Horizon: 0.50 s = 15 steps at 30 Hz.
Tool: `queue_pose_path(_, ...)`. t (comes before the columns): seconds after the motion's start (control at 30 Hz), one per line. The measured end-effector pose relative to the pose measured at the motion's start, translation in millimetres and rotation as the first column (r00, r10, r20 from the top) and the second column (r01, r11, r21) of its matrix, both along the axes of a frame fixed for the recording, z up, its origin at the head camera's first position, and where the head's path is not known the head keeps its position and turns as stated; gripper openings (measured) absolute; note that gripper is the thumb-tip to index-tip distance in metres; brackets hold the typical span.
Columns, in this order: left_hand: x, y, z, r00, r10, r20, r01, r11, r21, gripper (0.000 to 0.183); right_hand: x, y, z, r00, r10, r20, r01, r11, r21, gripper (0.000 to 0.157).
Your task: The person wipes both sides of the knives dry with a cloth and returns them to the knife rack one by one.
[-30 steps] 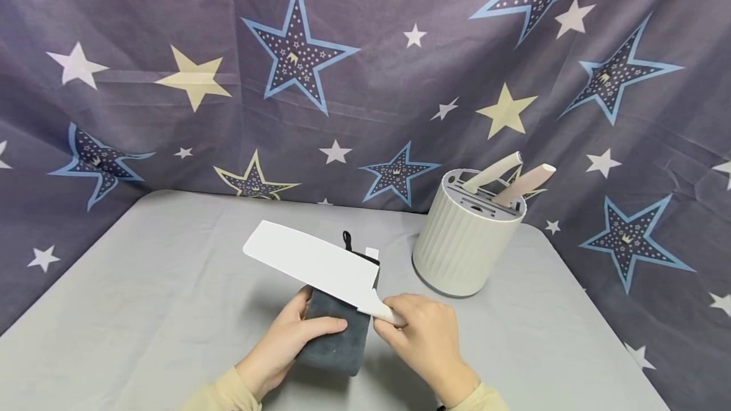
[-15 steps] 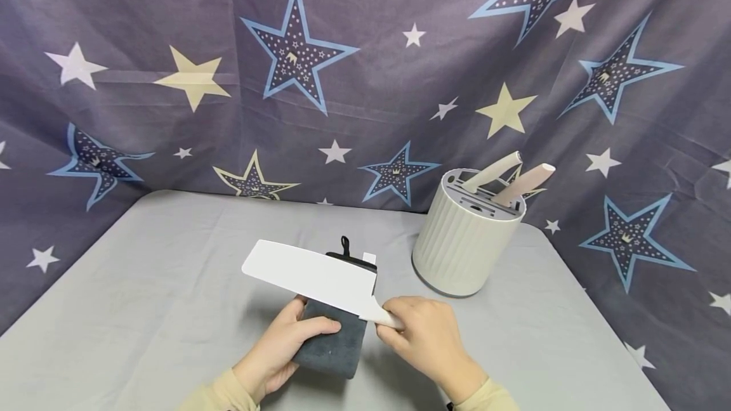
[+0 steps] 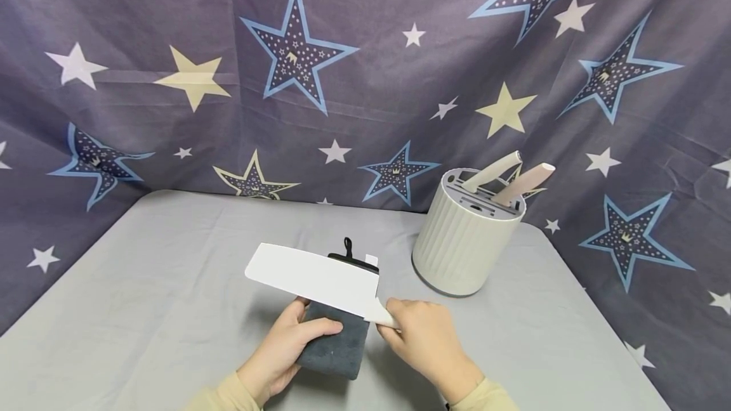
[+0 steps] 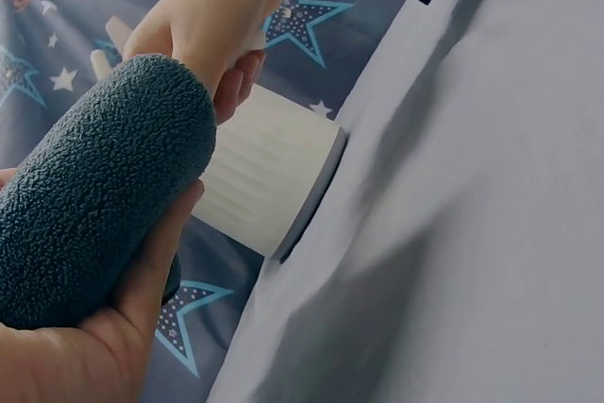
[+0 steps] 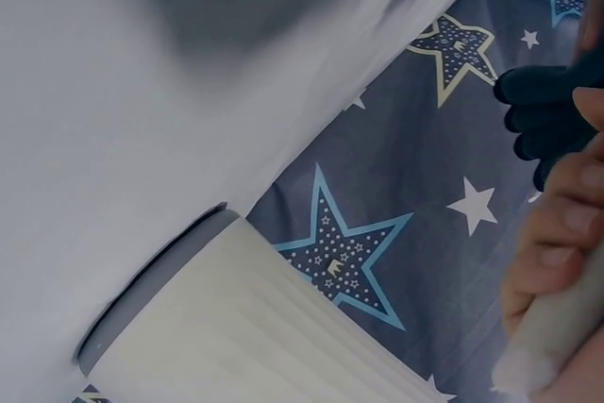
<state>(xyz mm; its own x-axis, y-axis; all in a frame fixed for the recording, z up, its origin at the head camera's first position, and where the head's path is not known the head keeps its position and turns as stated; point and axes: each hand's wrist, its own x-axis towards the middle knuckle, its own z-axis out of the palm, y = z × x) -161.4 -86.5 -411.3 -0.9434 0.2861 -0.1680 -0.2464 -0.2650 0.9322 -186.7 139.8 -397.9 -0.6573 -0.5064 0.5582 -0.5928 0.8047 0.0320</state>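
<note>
My left hand (image 3: 282,344) grips a folded dark grey-blue towel (image 3: 337,347), thumb on top and fingers underneath. In the left wrist view the towel (image 4: 104,195) is a thick, fuzzy roll. A kitchen knife (image 3: 316,278) with a broad white blade overlaps the towel's far part, its tip toward the left. My right hand (image 3: 428,341) holds its pale handle, fingers curled round it; the handle (image 5: 557,337) end shows below those fingers in the right wrist view. Beyond the blade the towel's black edging, loop and white tag show.
A ribbed cream knife block (image 3: 459,246) stands on the grey-covered table (image 3: 143,309) at the back right. A cream handle (image 3: 492,172) and a pinkish handle (image 3: 524,184) stick out of its slotted top. A star-patterned curtain (image 3: 365,81) hangs behind.
The blade has come nearer to me and turned flatter across the view, showing more of the towel's black edging. Over the last half second, knife and towel shift only slightly right.
</note>
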Motion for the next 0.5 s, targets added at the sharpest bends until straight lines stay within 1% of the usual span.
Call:
queue_pose_path(0.17,0.7,1.8,-0.4,1.0,0.006,-0.001,-0.006,1.0,0.004,0.062,-2.4,2.6,-2.5,0.999,-0.039,-0.02,0.04,0.999,0.019,0.045)
queue_pose_path(0.37,0.8,2.8,-1.3,1.0,0.025,0.0,-0.025,1.0,0.008,0.06,-2.1,5.5,-3.2,0.998,-0.054,-0.033,0.055,0.998,0.036,0.046)
queue_pose_path(0.5,0.2,1.8,-1.2,0.999,0.033,0.0,-0.033,0.999,0.018,0.059,-0.9,7.3,-2.4,0.998,-0.052,-0.044,0.053,0.998,0.031,0.046)
